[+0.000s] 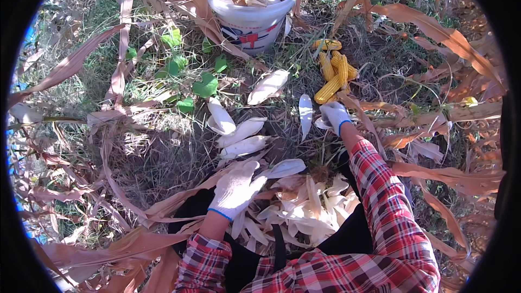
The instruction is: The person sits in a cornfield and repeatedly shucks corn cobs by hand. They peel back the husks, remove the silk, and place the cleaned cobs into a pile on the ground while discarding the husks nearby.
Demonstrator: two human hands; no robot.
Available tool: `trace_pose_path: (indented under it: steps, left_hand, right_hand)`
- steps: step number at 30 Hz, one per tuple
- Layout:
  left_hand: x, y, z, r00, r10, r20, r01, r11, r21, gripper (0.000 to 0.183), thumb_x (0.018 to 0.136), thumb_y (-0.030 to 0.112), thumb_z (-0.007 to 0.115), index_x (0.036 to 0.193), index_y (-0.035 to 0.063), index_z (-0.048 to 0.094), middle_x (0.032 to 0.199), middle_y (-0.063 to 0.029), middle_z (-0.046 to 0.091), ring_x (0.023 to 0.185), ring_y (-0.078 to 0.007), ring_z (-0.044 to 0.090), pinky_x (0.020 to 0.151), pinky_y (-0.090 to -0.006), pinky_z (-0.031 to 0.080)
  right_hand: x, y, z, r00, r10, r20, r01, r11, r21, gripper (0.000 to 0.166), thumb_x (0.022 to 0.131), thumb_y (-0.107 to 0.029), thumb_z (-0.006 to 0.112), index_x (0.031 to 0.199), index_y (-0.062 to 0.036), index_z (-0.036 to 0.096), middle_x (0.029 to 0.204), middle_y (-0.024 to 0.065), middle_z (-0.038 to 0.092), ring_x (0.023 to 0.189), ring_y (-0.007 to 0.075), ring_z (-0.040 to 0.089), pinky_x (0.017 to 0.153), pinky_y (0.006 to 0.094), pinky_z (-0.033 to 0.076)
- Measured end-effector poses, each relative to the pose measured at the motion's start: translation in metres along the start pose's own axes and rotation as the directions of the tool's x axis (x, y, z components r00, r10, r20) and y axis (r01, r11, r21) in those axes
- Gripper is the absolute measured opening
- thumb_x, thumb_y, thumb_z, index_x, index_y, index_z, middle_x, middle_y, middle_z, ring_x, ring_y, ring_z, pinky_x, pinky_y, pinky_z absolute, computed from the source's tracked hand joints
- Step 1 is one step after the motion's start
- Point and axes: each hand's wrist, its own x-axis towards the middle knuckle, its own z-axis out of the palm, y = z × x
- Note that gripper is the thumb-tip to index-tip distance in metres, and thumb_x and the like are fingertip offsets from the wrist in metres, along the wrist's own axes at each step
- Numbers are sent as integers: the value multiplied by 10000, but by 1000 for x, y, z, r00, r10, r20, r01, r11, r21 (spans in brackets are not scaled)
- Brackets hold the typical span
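My left hand (236,189), in a white knit glove with a blue cuff, is spread open above the husk pile between my legs. A pale corn husk (287,167) lies against its finger side. My right hand (334,116), gloved alike, is bent with curled fingers just below a heap of bare yellow corn cobs (333,75). A bit of white husk shows beside its fingers; whether they grip anything is hidden. Ears in pale husks (246,146) lie beyond my left hand, and another husked ear (268,87) lies farther out. One loose husk leaf (305,116) rests left of my right hand.
A white plastic bucket (252,28) holding husk-covered ears stands at the top. Stripped husks (311,211) are piled between my legs. Dry corn stalks (443,116) and leaves surround me on both sides. Green broad-leaved plants (205,85) grow left of the bucket.
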Motion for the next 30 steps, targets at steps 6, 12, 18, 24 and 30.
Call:
trace_pose_path:
  steps: [6, 12, 18, 24, 30]
  left_hand:
    - [0, 7, 2, 958, -22, 285, -53, 966, 254, 550, 921, 436, 533, 1295, 35, 499, 1056, -189, 626, 991, -316, 628, 811, -408, 512]
    - [16, 21, -6, 937, 40, 348, -105, 980, 171, 518, 870, 402, 625, 1227, 42, 517, 1020, -149, 631, 923, -304, 650, 756, -399, 528]
    - [16, 2, 1, 960, 10, 281, -50, 990, 134, 483, 848, 382, 655, 1200, 71, 540, 981, -119, 645, 874, -281, 661, 710, -383, 532]
    - [14, 0, -2, 957, -59, 284, 20, 990, 138, 493, 856, 395, 640, 1217, 82, 521, 1021, -119, 645, 931, -286, 656, 770, -400, 527]
    - [7, -10, 2, 965, -119, 234, 90, 987, 133, 560, 897, 453, 572, 1296, 71, 481, 1120, -180, 612, 1047, -333, 612, 869, -449, 500]
  right_hand:
    - [-33, -56, 135, 847, -371, 381, 527, 489, -695, 399, 766, -276, 714, 1102, -86, 614, 1105, 180, 634, 1061, 347, 612, 895, 439, 497]
    - [61, -58, 209, 561, -677, 476, 631, -22, -776, 272, 836, -168, 569, 1096, -102, 608, 1106, 87, 632, 1085, 273, 591, 860, 455, 486]
    - [116, -48, 224, 554, -660, 507, 558, -157, -815, 245, 828, -157, 582, 1069, -129, 610, 1052, 48, 608, 1083, 251, 570, 692, 374, 513]
    - [80, -76, 217, 646, -488, 587, 574, -196, -795, 218, 846, -195, 581, 1053, -170, 647, 1066, 34, 615, 1074, 218, 573, 861, 422, 413]
    - [-4, -105, 145, 892, -236, 385, 439, 655, -615, 643, 716, -383, 785, 1208, -47, 542, 1025, 174, 660, 983, 323, 636, 881, 411, 490]
